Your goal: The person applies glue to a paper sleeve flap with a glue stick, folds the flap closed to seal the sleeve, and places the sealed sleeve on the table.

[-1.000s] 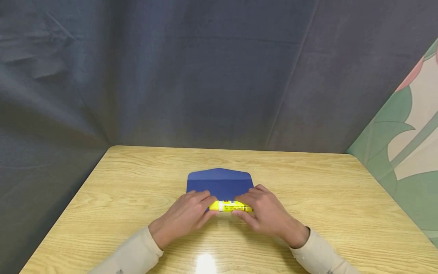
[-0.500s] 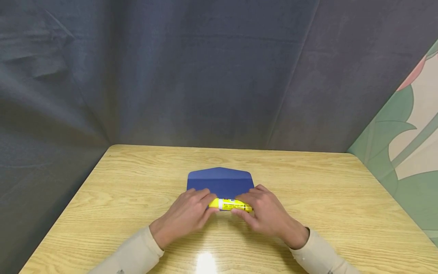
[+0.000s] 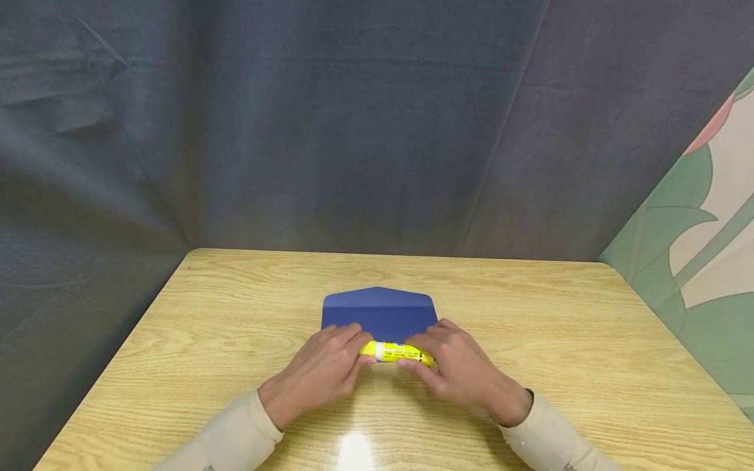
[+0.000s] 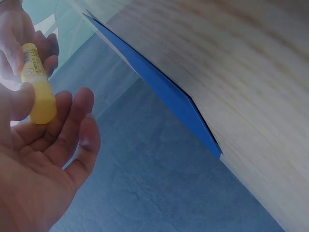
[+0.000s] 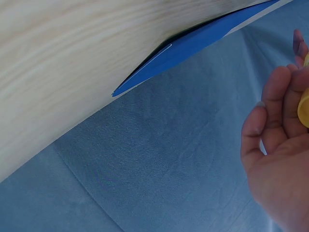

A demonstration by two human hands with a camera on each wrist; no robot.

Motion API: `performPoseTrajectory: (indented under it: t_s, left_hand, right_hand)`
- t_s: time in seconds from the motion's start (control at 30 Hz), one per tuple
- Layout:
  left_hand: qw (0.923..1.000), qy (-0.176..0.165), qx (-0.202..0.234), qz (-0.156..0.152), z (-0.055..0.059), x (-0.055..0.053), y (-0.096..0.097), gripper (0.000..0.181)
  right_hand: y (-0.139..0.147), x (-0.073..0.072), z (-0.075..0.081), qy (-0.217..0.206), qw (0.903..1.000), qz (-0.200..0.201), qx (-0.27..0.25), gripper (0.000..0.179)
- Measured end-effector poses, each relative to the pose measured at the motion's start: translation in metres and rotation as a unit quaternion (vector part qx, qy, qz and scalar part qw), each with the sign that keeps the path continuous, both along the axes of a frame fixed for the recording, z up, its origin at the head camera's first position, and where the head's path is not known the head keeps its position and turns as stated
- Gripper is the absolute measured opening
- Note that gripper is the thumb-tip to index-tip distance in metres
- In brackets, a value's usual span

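A yellow glue stick (image 3: 397,352) with a printed label and a white band lies crosswise between the two hands in the head view. My left hand (image 3: 321,363) pinches its cap end between thumb and fingers. At the other end my right hand (image 3: 450,363) grips the labelled barrel. In the left wrist view the glue stick's rounded yellow end (image 4: 42,104) shows between thumb and index finger, the other fingers loosely bent. A blue envelope (image 3: 383,319) with its pointed flap unfolded lies on the table just beyond the hands, its near part hidden behind them and the glue stick.
The wood-grain table (image 3: 235,288) extends around the hands. A dark grey cloth (image 3: 365,150) hangs behind it and along the left side. To the right is a leaf-patterned panel (image 3: 701,261).
Both hands keep hold of the glue stick in nearly the same place. Its printed label has turned a little and its right end sits slightly lower. The envelope has stayed where it was.
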State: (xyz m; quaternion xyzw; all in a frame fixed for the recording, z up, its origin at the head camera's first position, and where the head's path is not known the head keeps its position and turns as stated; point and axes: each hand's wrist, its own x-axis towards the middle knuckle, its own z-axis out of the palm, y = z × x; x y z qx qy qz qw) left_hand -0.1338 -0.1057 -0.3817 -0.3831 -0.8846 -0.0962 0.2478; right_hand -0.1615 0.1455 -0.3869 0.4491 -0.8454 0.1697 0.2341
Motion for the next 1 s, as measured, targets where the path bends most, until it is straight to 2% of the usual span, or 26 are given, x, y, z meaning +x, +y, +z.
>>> performPoseTrajectory:
  t_s: [0.2, 0.77, 1.0]
  left_hand:
    - [1.0, -0.006, -0.003, 0.0, 0.0008, 0.0006, -0.0001, 0.023]
    - [0.9999, -0.013, -0.006, 0.0, 0.0001, 0.0001, -0.0006, 0.026]
    - [0.9998, -0.013, -0.015, 0.005, 0.0, 0.0003, -0.0004, 0.024]
  right_hand:
    - [-0.0001, 0.0013, 0.001, -0.011, 0.9999, -0.002, 0.004, 0.023]
    - [0.0004, 0.001, 0.0001, -0.006, 0.9999, 0.012, 0.006, 0.02]
    - [0.0002, 0.0004, 0.0021, -0.008, 0.9998, 0.017, 0.007, 0.025]
